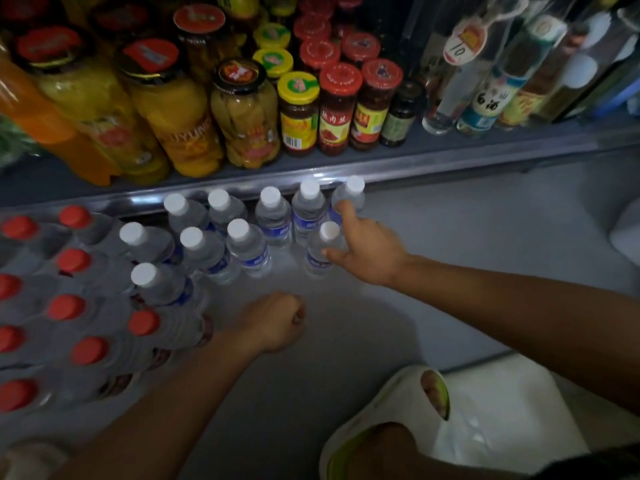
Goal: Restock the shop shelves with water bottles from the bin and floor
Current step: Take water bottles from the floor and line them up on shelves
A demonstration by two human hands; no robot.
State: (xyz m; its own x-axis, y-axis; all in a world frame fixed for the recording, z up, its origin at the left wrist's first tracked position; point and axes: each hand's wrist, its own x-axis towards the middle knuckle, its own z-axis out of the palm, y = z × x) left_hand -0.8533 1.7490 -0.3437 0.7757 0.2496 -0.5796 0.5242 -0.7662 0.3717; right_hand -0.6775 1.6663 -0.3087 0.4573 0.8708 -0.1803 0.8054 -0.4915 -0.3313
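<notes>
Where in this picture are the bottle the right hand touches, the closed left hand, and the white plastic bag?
white-capped bottle [320, 252]: head view, on its clear body.
left hand [277, 322]: head view, on the back of the fist.
plastic bag [502, 420]: head view, on its white side.

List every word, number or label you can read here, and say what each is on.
"10": round tag hanging on a clear bottle, top shelf.
"白酒": label of the blue-banded clear bottle.
"TUYUNG", first letters unclear: jar of yellow fruit.
Red-lidded sauce jar: yellow characters, too blurred.
Water bottles: blue labels too small to read.
Jar lids and barcode digits: blurred.
</notes>
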